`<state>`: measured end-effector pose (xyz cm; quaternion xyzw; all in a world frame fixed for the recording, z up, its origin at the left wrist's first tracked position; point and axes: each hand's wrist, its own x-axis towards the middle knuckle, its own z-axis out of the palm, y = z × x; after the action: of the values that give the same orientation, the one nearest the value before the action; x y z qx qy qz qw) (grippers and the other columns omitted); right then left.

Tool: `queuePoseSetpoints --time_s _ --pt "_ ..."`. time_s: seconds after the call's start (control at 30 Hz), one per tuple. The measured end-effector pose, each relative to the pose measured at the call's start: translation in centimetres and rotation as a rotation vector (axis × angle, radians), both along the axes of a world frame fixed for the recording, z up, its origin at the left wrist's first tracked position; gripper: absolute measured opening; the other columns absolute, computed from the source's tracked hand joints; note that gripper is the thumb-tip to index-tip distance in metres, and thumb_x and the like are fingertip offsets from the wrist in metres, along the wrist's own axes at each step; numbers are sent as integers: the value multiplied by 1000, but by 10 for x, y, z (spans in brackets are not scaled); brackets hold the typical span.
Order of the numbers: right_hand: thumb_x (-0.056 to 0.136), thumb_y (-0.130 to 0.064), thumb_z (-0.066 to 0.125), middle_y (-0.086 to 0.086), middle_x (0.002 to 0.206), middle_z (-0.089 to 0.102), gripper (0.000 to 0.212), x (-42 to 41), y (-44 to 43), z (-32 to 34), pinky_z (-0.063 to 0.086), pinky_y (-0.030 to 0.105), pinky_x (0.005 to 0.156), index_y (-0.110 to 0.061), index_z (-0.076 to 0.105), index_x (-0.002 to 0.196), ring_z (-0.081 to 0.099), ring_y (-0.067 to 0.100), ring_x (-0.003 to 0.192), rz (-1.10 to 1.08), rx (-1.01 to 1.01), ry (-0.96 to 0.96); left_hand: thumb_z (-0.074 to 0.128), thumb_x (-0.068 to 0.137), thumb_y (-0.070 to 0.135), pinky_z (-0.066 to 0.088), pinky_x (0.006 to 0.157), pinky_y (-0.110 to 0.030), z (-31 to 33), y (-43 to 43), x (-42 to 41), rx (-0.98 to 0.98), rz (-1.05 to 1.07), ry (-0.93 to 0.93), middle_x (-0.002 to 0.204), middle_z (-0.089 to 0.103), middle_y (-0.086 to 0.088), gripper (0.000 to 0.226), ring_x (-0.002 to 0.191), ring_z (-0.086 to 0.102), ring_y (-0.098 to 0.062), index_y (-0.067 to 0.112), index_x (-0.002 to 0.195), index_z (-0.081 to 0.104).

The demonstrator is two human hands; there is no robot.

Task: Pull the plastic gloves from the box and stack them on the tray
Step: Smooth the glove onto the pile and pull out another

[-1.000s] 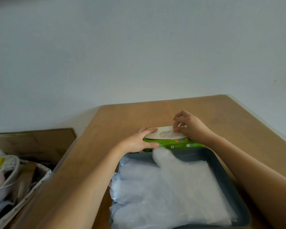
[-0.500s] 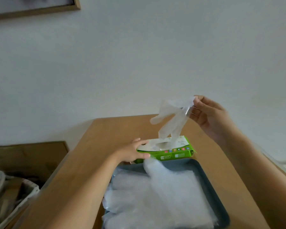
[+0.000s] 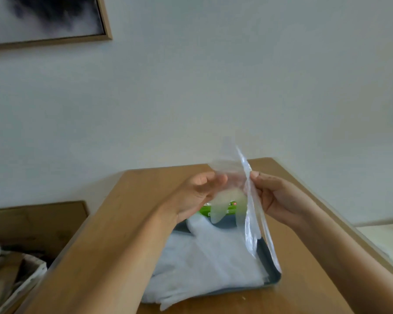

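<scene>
**Head view.** A thin clear plastic glove [image 3: 250,207] is held in the air between both hands, above the far end of a dark grey rectangular tray [image 3: 270,264] that stands on a wooden counter [image 3: 114,234]. The right hand [image 3: 279,200] has its grip clenched on the film, thumb against fingers, at the glove's right edge. The left hand [image 3: 195,196] meets the opposite side with loosely curled fingers; blur hides whether that grip has closed. The glove's long axis runs steeply down from above the right hand toward the tray's near right corner, seen almost edge-on. A stack of clear gloves [image 3: 204,257] lies flat in the tray, below both hands and nearer the person. The green cardboard box [image 3: 205,209] sits just beyond the tray, mostly hidden by the held glove. The likely next move is to lay the film on the stack, which calls for turning that axis level.
</scene>
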<state>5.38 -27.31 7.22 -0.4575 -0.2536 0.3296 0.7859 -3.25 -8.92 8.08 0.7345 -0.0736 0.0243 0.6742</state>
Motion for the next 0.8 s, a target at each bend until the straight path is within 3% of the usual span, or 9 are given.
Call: queuePoseSetpoints --time_s 0.03,0.13,0.23,0.3,0.37,0.5,0.6,0.73,0.8 --pt "87 -15 50 9 86 69 42 -5 -1 -1 55 20 64 11 53 119 68 13 75 29 -6 6 65 87 35 37 92 -30 4 -8 -4 -13 29 -39 96 71 -3 21 99 58 -19 17 93 73" --pt "86 -15 49 16 101 70 42 -14 -7 -7 57 25 73 10 51 120 70 19 91 66 -88 9 61 90 7 52 82 -22 11 -23 -11 -68 225 -113 82 72 -6 14 77 67 -10 7 83 72" --pt "85 -40 60 24 132 54 70 -17 -15 -2 51 41 94 9 45 133 55 37 119 128 -182 -24 65 88 4 54 65 -20 18 -21 -18 106 315 -137 69 67 -1 3 61 62 -8 1 88 67" --pt "79 -63 58 20 131 56 84 -18 -19 10 48 42 96 2 52 132 55 36 119 96 -192 -71 68 87 8 52 56 -21 30 -16 -29 328 272 -85 61 61 3 2 56 54 -9 6 87 67" --pt "82 -67 40 16 120 66 78 -21 -20 25 53 37 89 -4 61 123 62 30 112 28 -263 -194 70 87 13 49 54 -22 43 -12 -41 499 178 10 60 60 5 6 56 52 -10 9 91 68" --pt "75 -62 54 -2 87 73 51 -44 -11 55 54 27 79 -20 72 97 69 15 85 -81 -471 -632 71 86 17 41 51 -19 59 -4 -57 680 80 121 49 56 12 5 50 49 -3 13 90 70" --pt "72 -54 72 -14 61 64 28 -63 5 61 45 14 60 -27 69 71 58 0 59 -79 -733 -914 73 85 25 35 50 -17 61 7 -60 744 87 144 52 55 14 12 48 45 0 14 90 72" --pt "87 -18 66 -1 70 72 14 -68 29 43 57 28 69 -6 69 82 67 11 64 -146 -713 -884 75 81 34 39 54 -19 61 28 -64 798 60 260 61 57 13 11 55 48 -1 23 80 71" --pt "90 -5 53 1 64 70 15 -68 34 33 55 27 56 -7 63 80 63 14 55 -187 -739 -814 76 80 28 37 48 -17 58 43 -66 802 6 372 57 46 7 13 49 39 -6 21 71 69"
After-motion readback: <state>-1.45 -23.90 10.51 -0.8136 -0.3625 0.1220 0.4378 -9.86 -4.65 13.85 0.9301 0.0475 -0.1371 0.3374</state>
